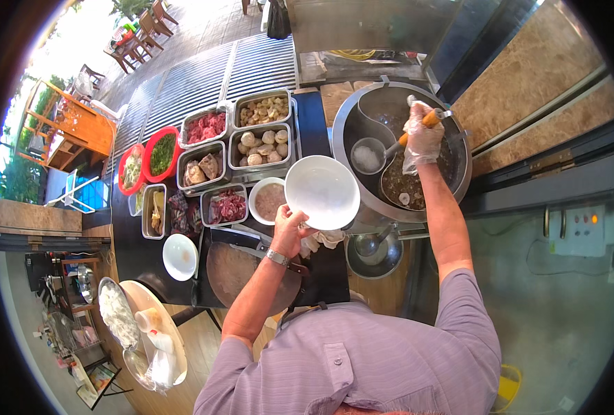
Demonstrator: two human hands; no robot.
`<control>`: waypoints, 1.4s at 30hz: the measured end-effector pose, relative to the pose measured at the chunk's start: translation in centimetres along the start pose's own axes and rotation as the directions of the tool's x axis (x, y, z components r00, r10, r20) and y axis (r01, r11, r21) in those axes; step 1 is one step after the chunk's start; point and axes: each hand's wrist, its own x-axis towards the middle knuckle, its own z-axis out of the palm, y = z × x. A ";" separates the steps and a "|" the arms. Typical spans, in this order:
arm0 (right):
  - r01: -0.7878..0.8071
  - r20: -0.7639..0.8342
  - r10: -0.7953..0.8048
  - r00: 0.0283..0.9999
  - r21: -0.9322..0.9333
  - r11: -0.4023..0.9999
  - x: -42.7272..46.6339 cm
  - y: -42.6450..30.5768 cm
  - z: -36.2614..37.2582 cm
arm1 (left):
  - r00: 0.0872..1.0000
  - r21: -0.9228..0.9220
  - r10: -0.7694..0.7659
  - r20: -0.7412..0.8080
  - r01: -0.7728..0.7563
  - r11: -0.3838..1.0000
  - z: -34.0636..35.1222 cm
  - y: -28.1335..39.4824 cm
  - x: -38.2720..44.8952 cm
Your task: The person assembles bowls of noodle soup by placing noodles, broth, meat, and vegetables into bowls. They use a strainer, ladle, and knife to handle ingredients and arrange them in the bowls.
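My left hand (290,231) grips the rim of a white bowl (322,192), which looks empty, beside a large round pot. My right hand (422,136), in a clear plastic glove, is closed round the wooden handle (431,118) of a noodle strainer. The strainer basket (367,156) holds white noodles or something like them and hangs within the steel pot (349,120). Curved walls divide the pot; brown broth (398,181) with bits in it shows in one part. A smaller bowl of minced meat (267,201) stands just left of the white bowl.
Steel trays hold meatballs (263,148), sliced red meat (226,207) and other meat. Red baskets hold chopped greens (163,154) and pale vegetables. A cleaver (237,237) and knife lie by a round chopping board (229,272). A metal basin (374,256) holding a ladle sits below the pot.
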 end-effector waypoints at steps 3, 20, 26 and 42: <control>0.010 0.002 -0.010 1.000 -0.018 1.000 -0.1 -0.1 0.0 | 1.000 -0.001 -0.001 0.000 0.001 1.000 -0.2 -0.1 0.2; -0.035 -0.160 0.039 0.986 0.022 0.999 2.2 -5.8 0.2 | 1.000 -0.024 0.025 -0.009 -0.025 0.999 0.5 1.2 3.4; 0.002 -0.119 0.036 0.992 0.299 0.954 3.1 -16.1 -0.3 | 0.999 0.005 0.002 0.033 -0.002 1.000 2.3 1.1 5.6; -0.063 0.141 0.023 0.990 0.286 0.956 -1.4 -19.8 4.9 | 0.972 -0.174 -0.111 0.208 0.148 0.974 4.1 -0.9 6.8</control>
